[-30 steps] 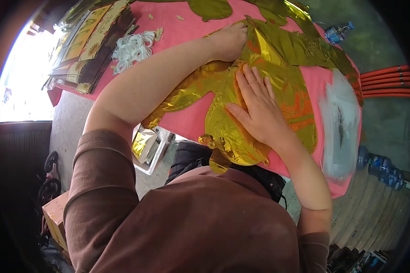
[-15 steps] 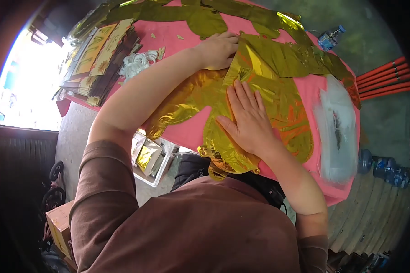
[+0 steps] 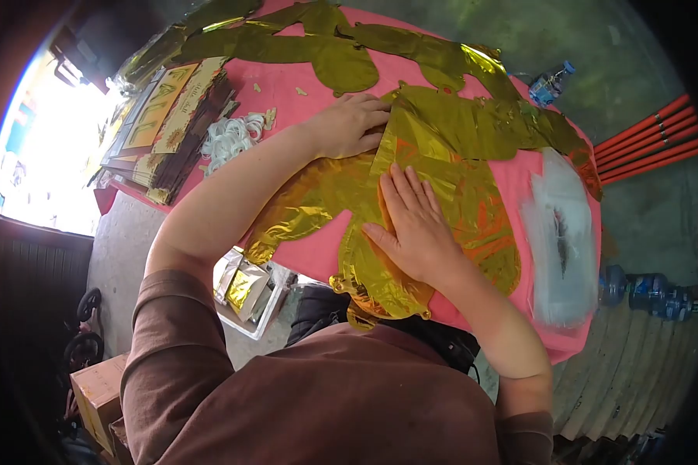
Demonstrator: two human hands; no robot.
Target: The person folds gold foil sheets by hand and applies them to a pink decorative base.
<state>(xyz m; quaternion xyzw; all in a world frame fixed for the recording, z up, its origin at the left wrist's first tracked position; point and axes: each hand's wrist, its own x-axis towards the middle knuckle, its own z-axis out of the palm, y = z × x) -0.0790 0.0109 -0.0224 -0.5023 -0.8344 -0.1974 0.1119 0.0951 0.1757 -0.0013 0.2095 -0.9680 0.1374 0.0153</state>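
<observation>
Gold foil sheets (image 3: pixel 473 124), cut in rounded shapes, lie overlapping on a pink-covered table (image 3: pixel 318 252). My left hand (image 3: pixel 349 125) rests on the foil at its upper left, by the folded edge, with its fingertips bent against that edge; whether it pinches the foil I cannot tell. Flat on the middle of the foil lies my right hand (image 3: pixel 415 225), its thumb apart from its fingers. The foil is wrinkled round both hands, and its lower lobe hangs at the near table edge.
Stacked printed packets (image 3: pixel 159 116) and white loops (image 3: pixel 231 142) are at the left. Clear plastic bags (image 3: pixel 562 248) lie at the right. A bottle (image 3: pixel 551 84) stands beyond the table, near red poles (image 3: pixel 651 139). Below is a white box (image 3: pixel 257 325).
The view has shifted, so the table and foil appear slightly lower and further left. Both hands keep nearly the same places on the foil.
</observation>
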